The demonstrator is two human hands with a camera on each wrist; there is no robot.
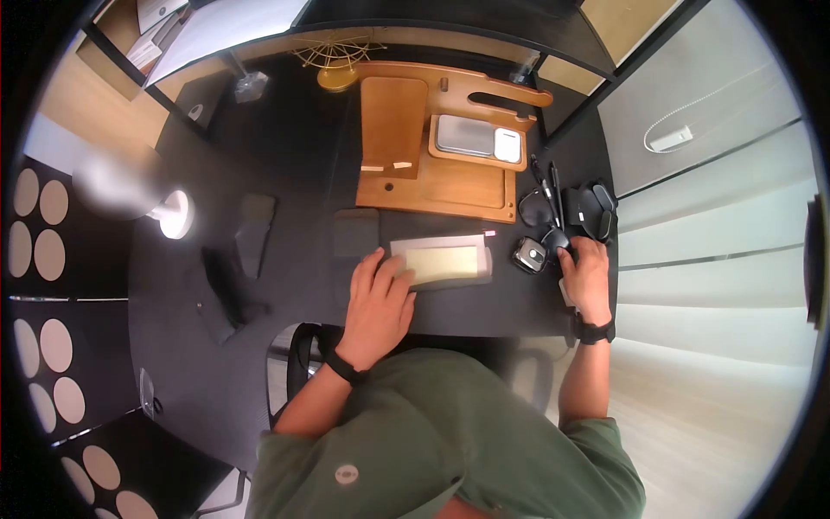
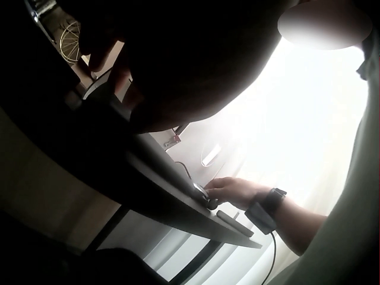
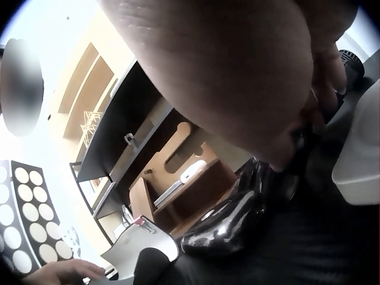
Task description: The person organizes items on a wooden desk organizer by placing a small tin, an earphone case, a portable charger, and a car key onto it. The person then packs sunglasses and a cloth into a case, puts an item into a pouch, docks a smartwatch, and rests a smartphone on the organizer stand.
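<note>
My left hand (image 1: 378, 298) rests with its fingers on the left end of a pale rectangular case (image 1: 437, 244) with a yellow inner panel (image 1: 443, 262). A pink tab (image 1: 490, 233) sticks out at its upper right corner. Over at the right edge of the desk, my right hand (image 1: 589, 278) pinches one dark round lens of a pair of sunglasses (image 1: 537, 208) with finger and thumb. Just left of these fingertips lies a small silver-and-black gadget (image 1: 529, 255). In the right wrist view a glossy black object (image 3: 219, 231) sits below my palm.
Behind the case stands a wooden desk organizer (image 1: 393, 130) bearing a silver device (image 1: 465, 134). A black pouch (image 1: 592, 212) is beyond my right hand. Dark cases (image 1: 257, 233) and a lit lamp (image 1: 175, 214) are on the left. A golden wheel ornament (image 1: 337, 76) stands behind.
</note>
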